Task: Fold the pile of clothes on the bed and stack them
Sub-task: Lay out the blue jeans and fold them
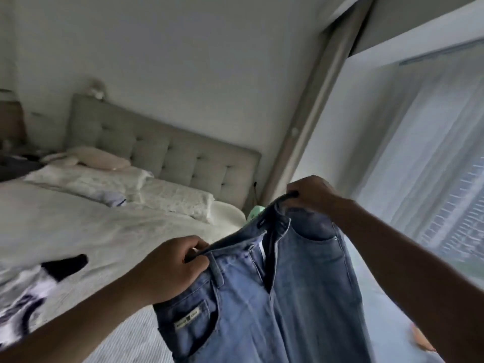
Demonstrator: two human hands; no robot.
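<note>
The blue jeans [288,297] hang in the air beside the bed [117,231], fly undone. The left hand [170,268] and right hand [311,195] each pinch the waistband. A black-and-white garment [31,292] lies crumpled on the bed.

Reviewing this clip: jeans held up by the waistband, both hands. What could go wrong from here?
1. The jeans hang in the air with the fly open; each grip is only a pinch at the waistband, left hand and right hand, so one side could slip.
2. They are held past the bed edge, so the legs may drag off it.
3. Unfolded clothes lie nearby and could get caught up.
</note>
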